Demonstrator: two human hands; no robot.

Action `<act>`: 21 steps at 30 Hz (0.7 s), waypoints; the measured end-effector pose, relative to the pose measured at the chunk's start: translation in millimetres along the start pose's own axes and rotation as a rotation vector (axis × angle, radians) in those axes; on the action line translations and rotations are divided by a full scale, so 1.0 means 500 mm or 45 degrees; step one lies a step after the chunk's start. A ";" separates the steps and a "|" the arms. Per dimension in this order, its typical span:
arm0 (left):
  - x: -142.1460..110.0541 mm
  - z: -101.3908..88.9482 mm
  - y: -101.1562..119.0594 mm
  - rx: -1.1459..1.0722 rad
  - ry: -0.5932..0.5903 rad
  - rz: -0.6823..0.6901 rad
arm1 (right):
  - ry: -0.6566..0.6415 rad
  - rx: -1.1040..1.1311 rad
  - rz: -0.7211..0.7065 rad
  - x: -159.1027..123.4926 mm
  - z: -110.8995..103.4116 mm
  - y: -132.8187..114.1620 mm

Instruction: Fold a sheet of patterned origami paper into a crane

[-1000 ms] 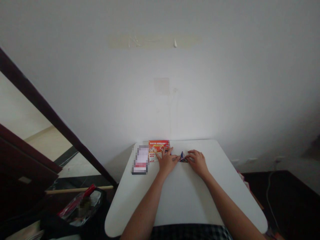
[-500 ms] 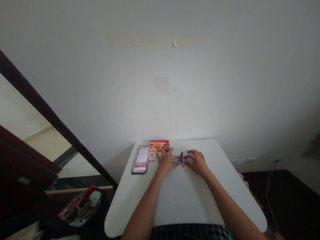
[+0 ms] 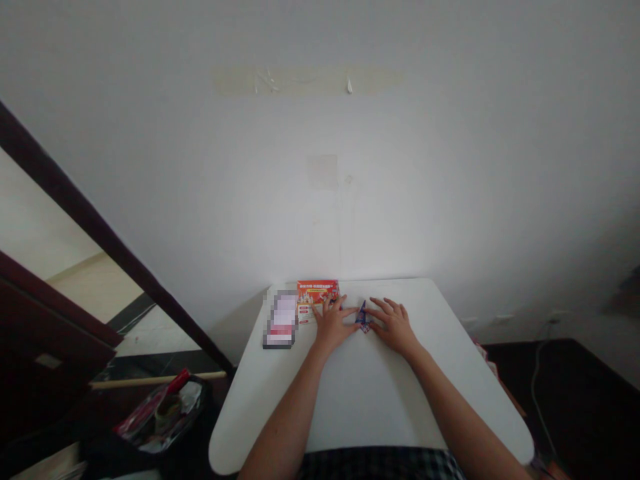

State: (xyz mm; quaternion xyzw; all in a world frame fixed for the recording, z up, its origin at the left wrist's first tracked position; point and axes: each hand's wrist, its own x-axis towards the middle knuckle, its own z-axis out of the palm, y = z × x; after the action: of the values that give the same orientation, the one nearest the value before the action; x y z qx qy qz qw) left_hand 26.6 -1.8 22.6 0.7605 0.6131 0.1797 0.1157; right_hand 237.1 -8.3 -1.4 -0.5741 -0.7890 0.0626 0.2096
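Observation:
A small blue patterned piece of folded paper, with a pointed top and a checked lower end, lies between my hands on the white table. My left hand has thumb and index finger on its left edge. The other fingers of that hand spread over a red and white printed card. From the right, my right hand meets the paper with index fingertip and thumb, its remaining fingers loosely bent above the table. Small parts of the paper are hidden under the fingertips.
A phone-like device with a blurred screen lies left of the card. The white table stands against a wall. On the floor at left is a bag of odds and ends; a cable hangs at right.
My right hand has shifted slightly left, bringing its index fingertip and thumb onto the folded paper. My left hand has stayed nearly still, and the card and device have not moved.

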 end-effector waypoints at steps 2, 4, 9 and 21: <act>0.000 0.002 0.000 -0.005 0.039 -0.019 | -0.035 0.007 -0.026 -0.001 0.000 0.001; 0.001 0.005 0.001 -0.002 0.082 -0.044 | -0.069 0.030 -0.055 0.000 -0.001 0.004; 0.005 0.012 -0.001 -0.014 0.166 -0.058 | -0.064 0.064 -0.085 0.002 0.000 0.003; 0.004 0.012 0.007 -0.032 0.218 -0.058 | 0.126 -0.109 -0.086 -0.007 0.002 -0.013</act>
State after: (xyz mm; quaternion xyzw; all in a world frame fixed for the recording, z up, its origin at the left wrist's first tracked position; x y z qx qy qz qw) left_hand 32.6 -0.7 19.0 0.7268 0.6355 0.2492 0.0765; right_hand 231.6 -13.5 -1.0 -0.5581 -0.7985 -0.0066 0.2255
